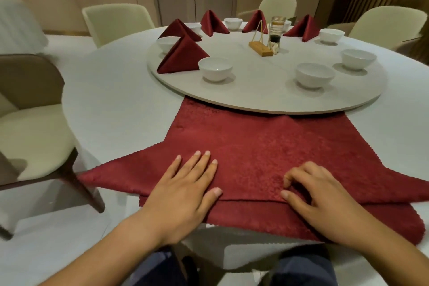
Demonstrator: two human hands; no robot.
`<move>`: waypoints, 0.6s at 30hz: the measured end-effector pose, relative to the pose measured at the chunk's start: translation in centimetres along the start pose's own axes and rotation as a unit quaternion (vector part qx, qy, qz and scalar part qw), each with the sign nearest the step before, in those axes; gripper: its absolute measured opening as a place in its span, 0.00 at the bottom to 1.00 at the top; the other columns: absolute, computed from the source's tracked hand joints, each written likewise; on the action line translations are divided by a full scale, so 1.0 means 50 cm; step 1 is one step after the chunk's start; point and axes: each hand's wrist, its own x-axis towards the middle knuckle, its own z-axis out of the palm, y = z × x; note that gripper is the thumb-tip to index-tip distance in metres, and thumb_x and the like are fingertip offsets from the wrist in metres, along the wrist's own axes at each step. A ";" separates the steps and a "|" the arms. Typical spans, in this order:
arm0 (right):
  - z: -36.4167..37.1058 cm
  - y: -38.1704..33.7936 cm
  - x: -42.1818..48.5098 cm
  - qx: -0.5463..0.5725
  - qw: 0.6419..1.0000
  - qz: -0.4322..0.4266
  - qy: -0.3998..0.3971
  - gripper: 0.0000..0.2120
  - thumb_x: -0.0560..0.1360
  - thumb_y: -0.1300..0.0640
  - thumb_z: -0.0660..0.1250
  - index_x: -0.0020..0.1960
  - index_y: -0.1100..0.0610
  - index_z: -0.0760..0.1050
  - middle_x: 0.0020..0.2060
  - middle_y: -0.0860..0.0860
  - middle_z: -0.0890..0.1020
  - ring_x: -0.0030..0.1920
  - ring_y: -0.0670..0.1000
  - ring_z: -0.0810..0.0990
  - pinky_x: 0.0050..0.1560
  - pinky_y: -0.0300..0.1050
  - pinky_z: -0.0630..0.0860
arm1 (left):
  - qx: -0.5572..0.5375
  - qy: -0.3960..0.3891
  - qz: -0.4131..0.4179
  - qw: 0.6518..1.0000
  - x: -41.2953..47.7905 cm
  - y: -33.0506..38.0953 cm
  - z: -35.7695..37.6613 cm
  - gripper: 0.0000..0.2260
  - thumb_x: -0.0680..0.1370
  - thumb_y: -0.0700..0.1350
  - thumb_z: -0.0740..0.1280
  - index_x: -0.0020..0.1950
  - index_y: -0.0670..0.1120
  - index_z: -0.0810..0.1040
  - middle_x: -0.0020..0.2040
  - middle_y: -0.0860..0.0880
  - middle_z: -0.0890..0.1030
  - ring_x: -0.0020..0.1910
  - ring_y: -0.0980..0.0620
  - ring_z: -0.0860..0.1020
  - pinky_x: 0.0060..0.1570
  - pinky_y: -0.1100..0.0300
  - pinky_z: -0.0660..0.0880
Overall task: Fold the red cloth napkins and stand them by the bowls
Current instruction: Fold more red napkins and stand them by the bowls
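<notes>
Left hand (183, 193) lies flat, fingers (204, 165) straight, on the red napkin (255, 144); right hand (325, 197) pinches its folded edge. Bare tabletop (111, 100) at 9 o'clock, turntable (278, 109) rim at 12.

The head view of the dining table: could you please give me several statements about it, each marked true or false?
1. The flat red cloth napkin reaches under the rim of the round grey turntable. True.
2. The left hand holds a white bowl. False: it presses flat on the flat red cloth napkin.
3. Five folded red napkins stand on the turntable. True.
4. The right hand rests on a chair. False: its curled fingers pinch the flat napkin.
</notes>
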 end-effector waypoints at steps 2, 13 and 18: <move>0.003 0.002 -0.001 -0.002 1.000 0.001 0.003 0.08 0.74 0.37 0.61 0.49 0.38 0.69 0.48 0.37 0.70 0.52 0.42 0.71 0.55 0.48 0.73 | -0.005 0.001 -0.030 1.000 -0.012 -0.044 0.001 0.38 0.73 0.68 0.23 0.82 0.57 0.37 0.81 0.57 0.35 0.78 0.59 0.31 0.79 0.51 0.34; 0.009 0.001 0.001 0.027 1.000 0.001 0.015 0.06 0.73 0.38 0.64 0.49 0.36 0.71 0.47 0.38 0.73 0.52 0.44 0.74 0.57 0.53 0.73 | -0.070 0.054 0.010 0.996 -0.004 -0.171 -0.025 0.36 0.77 0.69 0.47 0.82 0.55 0.59 0.83 0.50 0.56 0.82 0.52 0.52 0.80 0.54 0.47; 0.011 0.001 0.001 0.035 0.999 -0.010 0.022 0.07 0.73 0.36 0.64 0.49 0.36 0.73 0.47 0.38 0.73 0.53 0.44 0.74 0.56 0.49 0.73 | -0.186 0.146 0.161 0.958 0.038 -0.020 -0.051 0.11 0.80 0.52 0.67 0.60 0.53 0.82 0.58 0.57 0.80 0.58 0.55 0.75 0.59 0.53 0.74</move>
